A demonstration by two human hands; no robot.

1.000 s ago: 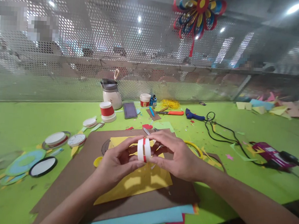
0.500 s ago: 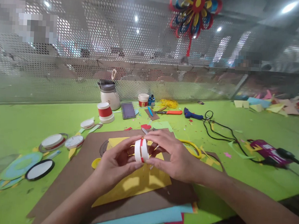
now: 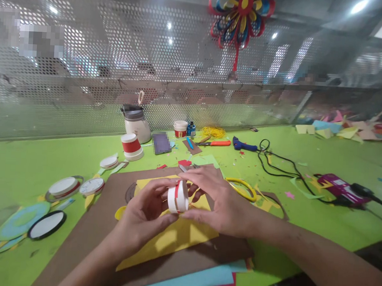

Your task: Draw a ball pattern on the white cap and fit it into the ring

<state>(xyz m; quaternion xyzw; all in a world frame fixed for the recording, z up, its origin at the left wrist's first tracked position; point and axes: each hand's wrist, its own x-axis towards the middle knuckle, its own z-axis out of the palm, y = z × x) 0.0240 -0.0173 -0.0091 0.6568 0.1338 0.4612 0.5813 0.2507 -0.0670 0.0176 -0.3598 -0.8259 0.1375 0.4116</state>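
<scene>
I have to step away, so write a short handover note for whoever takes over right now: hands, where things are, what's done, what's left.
Left hand: grip on the white paper ring from the left and below.
Right hand: fingers on the ring's right side.
Ring: held above the yellow sheet on brown card; a red strip crosses its band.
Done: ring formed, strip on it.
Left: whether the strip is fully stuck can't be told. Yellow scissors lie right of the hands, glue gun farther back.
</scene>
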